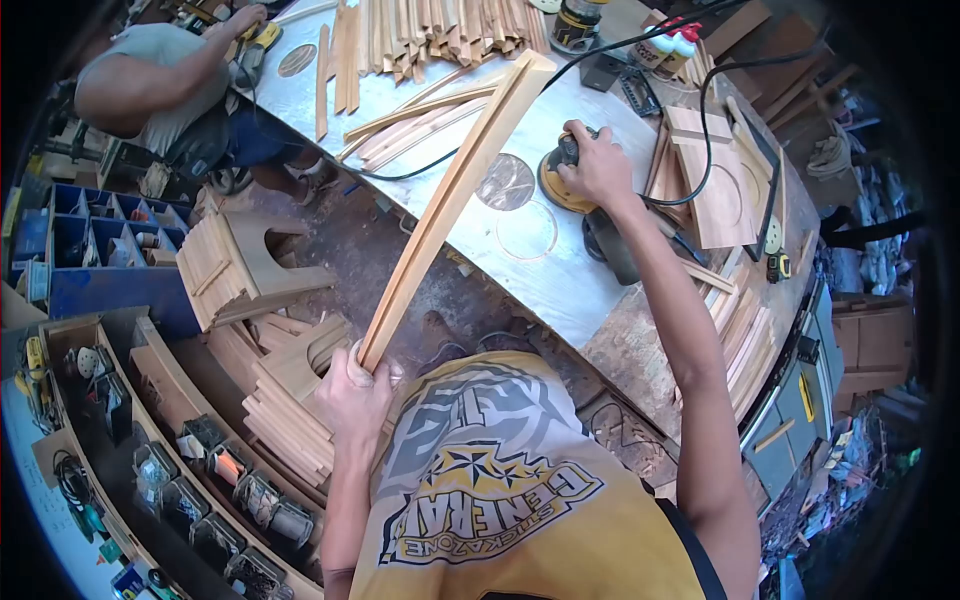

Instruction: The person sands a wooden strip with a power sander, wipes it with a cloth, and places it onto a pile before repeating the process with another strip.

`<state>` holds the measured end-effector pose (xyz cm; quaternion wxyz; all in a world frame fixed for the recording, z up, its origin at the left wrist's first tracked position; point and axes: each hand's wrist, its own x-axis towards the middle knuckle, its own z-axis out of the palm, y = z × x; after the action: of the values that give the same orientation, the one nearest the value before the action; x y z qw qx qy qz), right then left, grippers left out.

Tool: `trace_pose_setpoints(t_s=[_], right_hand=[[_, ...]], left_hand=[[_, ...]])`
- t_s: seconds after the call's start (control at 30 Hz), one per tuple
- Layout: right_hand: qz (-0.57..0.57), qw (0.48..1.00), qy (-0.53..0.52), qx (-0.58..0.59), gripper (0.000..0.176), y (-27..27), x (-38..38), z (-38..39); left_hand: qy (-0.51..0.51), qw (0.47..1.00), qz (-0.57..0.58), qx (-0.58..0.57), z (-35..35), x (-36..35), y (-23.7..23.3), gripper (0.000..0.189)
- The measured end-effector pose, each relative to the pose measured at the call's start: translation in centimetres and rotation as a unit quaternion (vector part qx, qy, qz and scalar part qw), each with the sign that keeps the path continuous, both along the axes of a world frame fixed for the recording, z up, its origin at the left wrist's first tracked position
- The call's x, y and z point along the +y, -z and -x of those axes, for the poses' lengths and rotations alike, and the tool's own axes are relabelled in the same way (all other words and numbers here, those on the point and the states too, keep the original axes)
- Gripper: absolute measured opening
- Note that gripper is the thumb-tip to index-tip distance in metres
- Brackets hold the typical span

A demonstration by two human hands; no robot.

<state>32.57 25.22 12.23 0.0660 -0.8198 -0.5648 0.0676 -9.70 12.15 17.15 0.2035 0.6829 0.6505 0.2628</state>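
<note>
My left hand [355, 393] is closed around the lower end of a long, grooved wooden strip [440, 225]. The strip slants up and away from me, its far end over the table [570, 290]. On the tabletop, my right hand [600, 168] grips the top of a yellow and black power sander [560, 187], fingers wrapped over it. A dark dust canister [610, 248] sits at the sander's near side, below my wrist. Left of the sander, a round sanding disc [506, 182] and a circle outline [526, 232] show on the pale surface.
Many wooden strips [430, 35] lie at the table's far side. A black cable [708, 120] runs across the right. Flat wooden panels [715, 190] rest on the right. Another person [160, 75] works at the far left. Cut wooden pieces [250, 260] and a divided tool shelf [190, 400] stand lower left.
</note>
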Motion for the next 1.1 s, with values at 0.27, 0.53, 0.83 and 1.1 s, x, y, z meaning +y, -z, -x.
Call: trace_pose_setpoints(t_s=[0.27, 0.53, 0.83, 1.1], right_hand=[[-0.019, 1.000, 0.006, 0.004, 0.068, 0.5, -0.4, -0.6], [0.013, 1.000, 0.003, -0.027, 0.069, 0.0, -1.7, 0.7], [0.037, 0.997, -0.070, 0.013, 0.070, -2.5, -9.1, 3.7], [-0.025, 0.996, -0.091, -0.011, 0.067, -3.5, -5.5, 6.1]], left_hand=[[-0.002, 1.000, 0.011, 0.007, -0.5, -0.4, 0.1, 0.022], [0.028, 0.999, 0.010, 0.045, -2.1, -0.7, 1.8, 0.024], [0.091, 0.967, 0.203, 0.123, -5.1, 0.8, 12.1, 0.027], [0.106, 0.947, 0.275, 0.126, -7.0, 0.2, 14.8, 0.032]])
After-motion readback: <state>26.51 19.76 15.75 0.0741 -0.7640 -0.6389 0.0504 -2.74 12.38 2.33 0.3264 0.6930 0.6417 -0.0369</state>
